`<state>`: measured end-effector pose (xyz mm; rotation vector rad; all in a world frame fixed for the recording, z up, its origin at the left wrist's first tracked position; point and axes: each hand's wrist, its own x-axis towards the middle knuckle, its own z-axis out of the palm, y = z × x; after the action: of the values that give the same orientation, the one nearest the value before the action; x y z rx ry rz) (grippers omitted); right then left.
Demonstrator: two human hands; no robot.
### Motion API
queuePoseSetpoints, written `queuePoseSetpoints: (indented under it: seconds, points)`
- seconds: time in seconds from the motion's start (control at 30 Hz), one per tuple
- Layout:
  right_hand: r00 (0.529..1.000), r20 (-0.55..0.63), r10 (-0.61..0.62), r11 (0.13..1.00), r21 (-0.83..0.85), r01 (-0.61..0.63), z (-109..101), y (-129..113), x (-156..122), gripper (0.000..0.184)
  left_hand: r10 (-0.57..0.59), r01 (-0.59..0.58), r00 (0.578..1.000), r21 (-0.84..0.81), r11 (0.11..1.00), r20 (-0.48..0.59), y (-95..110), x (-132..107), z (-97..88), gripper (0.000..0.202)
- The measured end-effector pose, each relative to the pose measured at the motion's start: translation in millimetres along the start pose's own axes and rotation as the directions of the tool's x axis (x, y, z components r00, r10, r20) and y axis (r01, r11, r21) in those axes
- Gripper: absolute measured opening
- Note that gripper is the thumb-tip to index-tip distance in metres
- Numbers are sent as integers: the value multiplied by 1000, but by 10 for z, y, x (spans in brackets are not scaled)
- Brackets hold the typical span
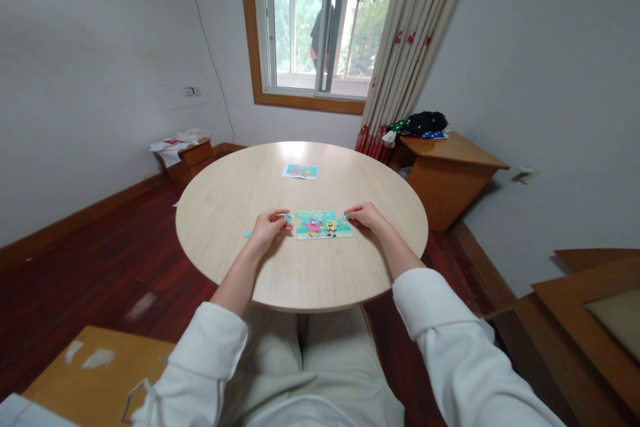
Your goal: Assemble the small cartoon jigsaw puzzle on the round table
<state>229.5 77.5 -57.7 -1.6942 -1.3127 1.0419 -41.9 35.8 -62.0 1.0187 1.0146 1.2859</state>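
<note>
A partly assembled jigsaw puzzle (324, 225) with a pink and a yellow cartoon figure lies flat on the round table (300, 280). Left of it, my left hand (271, 225) pinches a small teal puzzle piece (287, 217) between thumb and fingers, a little apart from the puzzle. My right hand (364, 214) is at the puzzle's upper right edge, its fingertips closed on another small teal piece (345, 217). A loose teal piece (247, 234) rests on the tabletop beside my left wrist. Farther back lies a printed picture sheet (300, 171) showing the same cartoon scene.
A wooden cabinet (445, 180) with dark and patterned cloth (425, 124) on it stands behind the table's right side. Papers lie on a low wooden stand (196, 155) at back left. A wooden surface (95, 367) is close at lower left. Beyond the window, a person (324, 39) stands.
</note>
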Motion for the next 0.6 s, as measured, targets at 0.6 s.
queuePoseSetpoints:
  seconds: [0.6]
  points:
    - [999, 2, 36, 999, -40, -35, 17, -67, 26, 8, 1, -1, 1000, 5, 1000, 2, -8, -37, -6, 24]
